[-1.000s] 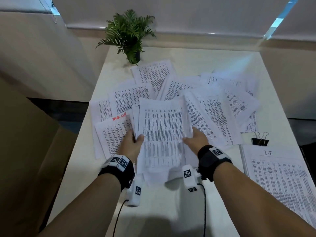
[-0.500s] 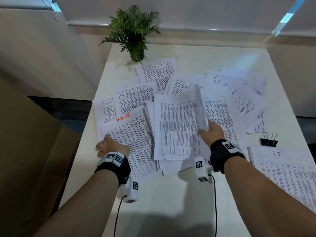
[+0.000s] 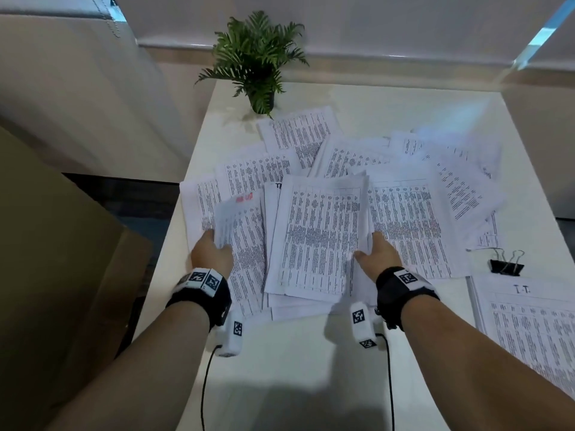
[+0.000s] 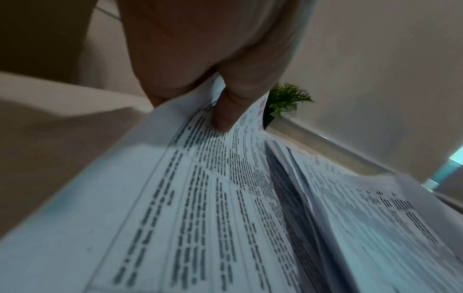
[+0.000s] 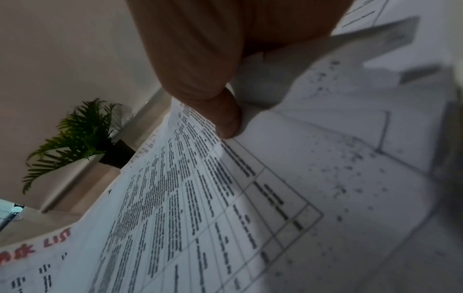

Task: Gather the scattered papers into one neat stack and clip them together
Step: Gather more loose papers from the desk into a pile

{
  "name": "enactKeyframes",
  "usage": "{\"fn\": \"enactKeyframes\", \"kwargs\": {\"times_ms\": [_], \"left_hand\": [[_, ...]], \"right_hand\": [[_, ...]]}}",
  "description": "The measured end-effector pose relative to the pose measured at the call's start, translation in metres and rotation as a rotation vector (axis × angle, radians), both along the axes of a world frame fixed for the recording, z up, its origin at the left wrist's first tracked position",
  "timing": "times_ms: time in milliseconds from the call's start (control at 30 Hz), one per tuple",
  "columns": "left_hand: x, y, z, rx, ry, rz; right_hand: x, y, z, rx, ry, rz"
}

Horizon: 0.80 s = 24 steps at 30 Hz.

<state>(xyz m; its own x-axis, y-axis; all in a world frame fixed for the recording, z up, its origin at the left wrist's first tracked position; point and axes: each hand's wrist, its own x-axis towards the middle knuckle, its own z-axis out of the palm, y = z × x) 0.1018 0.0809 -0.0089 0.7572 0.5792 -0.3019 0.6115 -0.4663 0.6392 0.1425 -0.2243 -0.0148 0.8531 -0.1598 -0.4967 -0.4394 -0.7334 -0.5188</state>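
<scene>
Pinching a red-titled sheet (image 3: 245,244) at its edge, the left hand (image 3: 211,255) lifts it; the right hand (image 3: 378,255) grips the middle stack (image 3: 317,237) on the table (image 3: 295,368).

Left grip (image 3: 212,251) and right grip (image 3: 375,255) — both forearms outstretched — pinch sheet edges.

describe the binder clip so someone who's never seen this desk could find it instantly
Start at the white table with the potted plant at its far edge, then follow the spread of printed papers to its near right corner. The binder clip sits on bare tabletop there, just beyond a separate neat stack. It is the only small black thing, with two wire loops sticking up.
</scene>
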Motion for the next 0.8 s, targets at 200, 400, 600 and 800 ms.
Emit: {"fn": "enactKeyframes", "kwargs": {"times_ms": [200, 400, 600, 800], "left_hand": [[0.019, 0.011, 0.025, 0.027, -0.141, 0.007], [0.031, 0.025, 0.013, 0.038, 0.297, 0.136], [0.039, 0.005, 0.004, -0.113, 0.145, 0.108], [0.033, -0.002, 0.049, 0.229, -0.137, -0.092]], "right_hand": [[-0.003, -0.007, 0.013, 0.031, -0.06, -0.12], [-0.009, -0.009, 0.013, 0.003, -0.064, -0.12], [-0.012, -0.007, 0.012, -0.026, -0.058, -0.085], [-0.013, -0.016, 0.024, 0.03, -0.134, -0.174]]}}
